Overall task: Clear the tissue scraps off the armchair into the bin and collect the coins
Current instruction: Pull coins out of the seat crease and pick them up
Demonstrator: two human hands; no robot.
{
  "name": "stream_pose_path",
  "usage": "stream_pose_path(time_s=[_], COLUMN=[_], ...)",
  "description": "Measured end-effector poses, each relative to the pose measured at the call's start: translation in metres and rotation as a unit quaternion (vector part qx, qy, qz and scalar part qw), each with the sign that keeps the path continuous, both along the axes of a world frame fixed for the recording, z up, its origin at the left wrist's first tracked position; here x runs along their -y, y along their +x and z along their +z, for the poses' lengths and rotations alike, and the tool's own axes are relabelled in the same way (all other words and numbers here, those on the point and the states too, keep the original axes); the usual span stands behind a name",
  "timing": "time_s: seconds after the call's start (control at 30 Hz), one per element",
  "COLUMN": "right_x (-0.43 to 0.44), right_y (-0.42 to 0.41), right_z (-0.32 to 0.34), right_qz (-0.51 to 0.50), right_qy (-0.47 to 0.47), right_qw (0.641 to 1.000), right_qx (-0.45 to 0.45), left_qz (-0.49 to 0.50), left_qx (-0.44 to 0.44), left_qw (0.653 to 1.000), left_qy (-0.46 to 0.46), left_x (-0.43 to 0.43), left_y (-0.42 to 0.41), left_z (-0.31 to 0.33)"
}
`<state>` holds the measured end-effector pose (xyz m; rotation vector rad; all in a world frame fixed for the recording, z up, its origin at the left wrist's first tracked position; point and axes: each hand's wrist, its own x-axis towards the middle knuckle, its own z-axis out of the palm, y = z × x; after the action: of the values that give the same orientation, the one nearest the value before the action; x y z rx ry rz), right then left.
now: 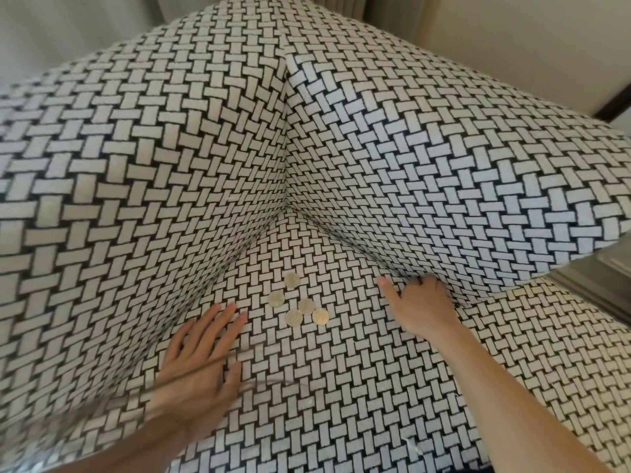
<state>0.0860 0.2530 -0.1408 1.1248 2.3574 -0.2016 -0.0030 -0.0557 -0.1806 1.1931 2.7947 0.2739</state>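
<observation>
Currently, five coins (pixel 305 306) near back corner of armchair seat (pixel 341 387), between spread, empty left hand (pixel 201 356) and right hand (pixel 420 305), fingertips hidden in side crease, hold untellable; risk: coins nudged into crease.

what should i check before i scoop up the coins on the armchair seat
1. Coins all visible: ok, five lie clustered on the armchair seat between both hands.
2. Left hand free: ok, flat on the seat, holding nothing.
3. Right hand free: cannot tell, its fingertips are tucked into the crease at the seat's edge.
4. Tissue scraps cleared: ok, none show on the visible seat.
5. Bin nearby: cannot tell, not in view.
</observation>
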Motion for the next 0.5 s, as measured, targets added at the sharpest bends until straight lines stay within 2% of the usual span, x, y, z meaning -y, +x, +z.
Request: stream_pose_path(time_s=[0.23,0.5], right_x=[0.0042,0.0008], right_y=[-0.0021,-0.0016], right_z=[0.0026,-0.0029], right_qz=[0.007,-0.006], right_qy=[0.013,-0.012], right_qw=[1.000,1.000], right_qx=[0.017,0.000], left_qz=[-0.002,-0.009], left_qx=[-0.012,-0.012], left_qw=[0.999,1.000], left_qy=[-0.030,-0.019], left_x=[0.0028,0.0003], left_y=[-0.0014,-0.0017], left_z=[-0.0044,-0.0022])
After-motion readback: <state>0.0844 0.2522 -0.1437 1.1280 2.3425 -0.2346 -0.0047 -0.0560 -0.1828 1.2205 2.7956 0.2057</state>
